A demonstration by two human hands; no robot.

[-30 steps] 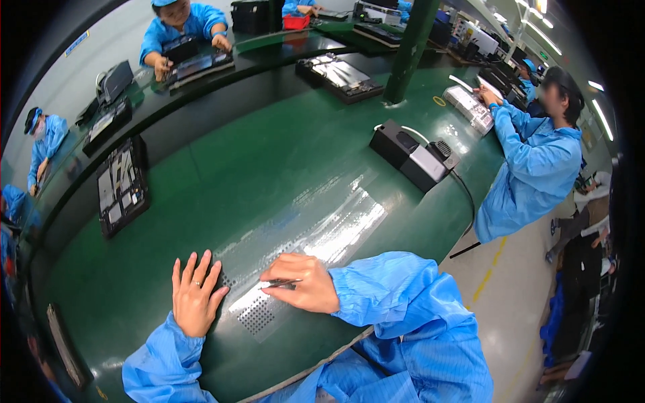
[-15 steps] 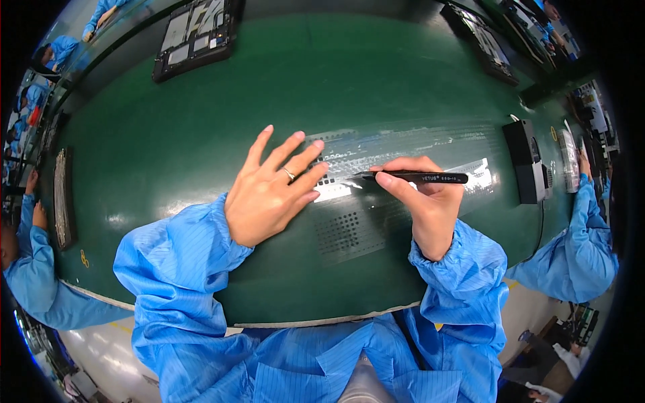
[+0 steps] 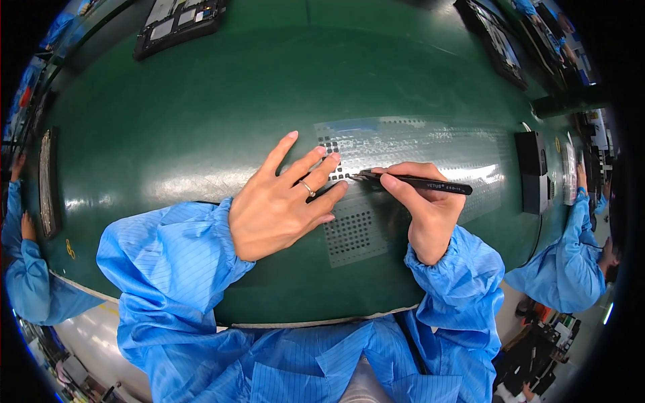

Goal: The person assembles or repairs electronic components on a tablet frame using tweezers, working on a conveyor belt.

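Note:
A clear plastic sheet (image 3: 430, 151) lies across the green table, with small black squares near its left end. My left hand (image 3: 285, 198) rests at that end, palm down, fingers spread, a ring on one finger. Its fingertips touch the sheet's edge among the black squares. In my right hand (image 3: 430, 211) is a pair of black tweezers (image 3: 430, 184), gripped between thumb and fingers. The tips point left, close to the squares by my left fingertips. Whether they pinch a square is too small to tell. Below lies another clear sheet (image 3: 351, 232) with rows of black dots.
A black box (image 3: 531, 171) with a cable stands right of the sheets. Framed black electronic units lie at the far left (image 3: 180, 25) and far right (image 3: 494, 43). A long strip bundle (image 3: 48, 181) sits at the left edge. Co-workers in blue sit on both sides.
My left hand has shifted slightly right and down, its fingers less spread. The tweezers' tips have moved a little left, toward the black squares. The whole view has shifted slightly.

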